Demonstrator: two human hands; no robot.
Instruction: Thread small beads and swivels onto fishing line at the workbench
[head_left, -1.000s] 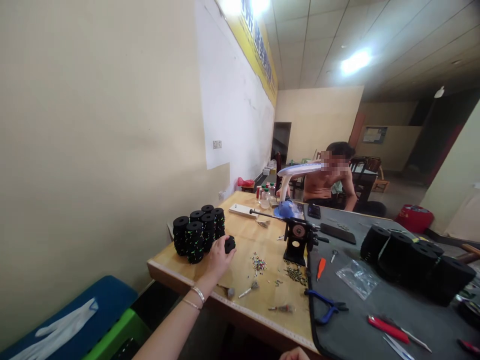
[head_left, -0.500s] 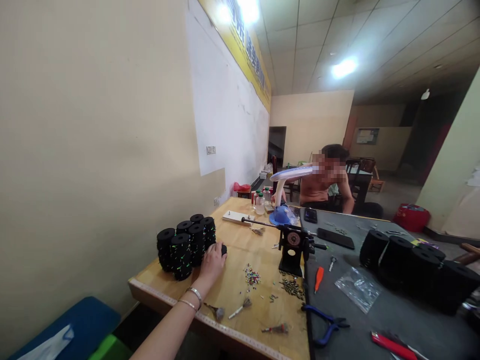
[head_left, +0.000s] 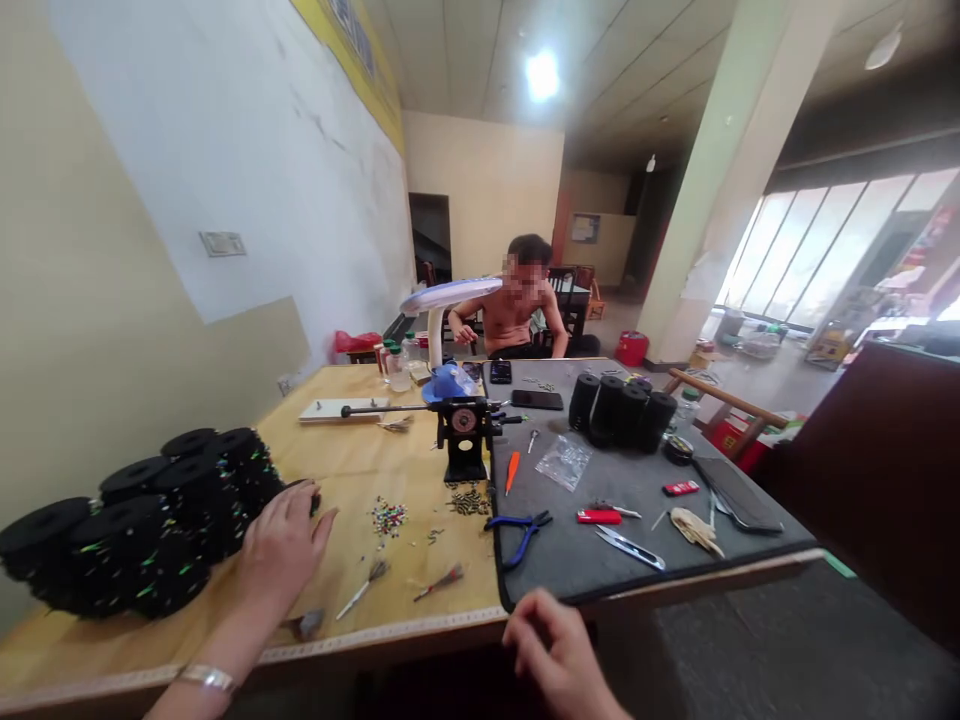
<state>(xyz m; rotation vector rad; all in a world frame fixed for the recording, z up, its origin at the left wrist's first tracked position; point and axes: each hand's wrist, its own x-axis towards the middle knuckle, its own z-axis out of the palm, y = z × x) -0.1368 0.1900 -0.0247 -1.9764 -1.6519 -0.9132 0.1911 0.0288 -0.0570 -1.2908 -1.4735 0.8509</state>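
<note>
My left hand point(head_left: 281, 550) is at the left of the wooden table, its fingers wrapped round a black foam roll point(head_left: 315, 497) that shows only partly past the fingertips. Close by on its left stand several upright black foam rolls point(head_left: 127, 545) with small bright bits stuck along their sides. My right hand point(head_left: 559, 650) hovers at the table's front edge, fingers loosely curled and apart, with nothing visible in them. Nearest to it lie blue-handled pliers point(head_left: 521, 540) on the dark mat point(head_left: 465, 590). A black clamp-like tool stand point(head_left: 465, 440) stands mid-table.
Colourful beads point(head_left: 388, 515) and small metal pieces point(head_left: 470, 500) lie on the wood, with feathery bundles point(head_left: 364, 588) in front. The mat bears an orange-handled tool point(head_left: 512, 472), snips point(head_left: 631, 548), a plastic bag point(head_left: 564, 463) and black rolls point(head_left: 630, 410). A person point(head_left: 517, 310) sits opposite behind a lamp point(head_left: 450, 293).
The view has swung right and come closer to the table. My right hand has come into view at the front edge. My left hand stays at the same black roll.
</note>
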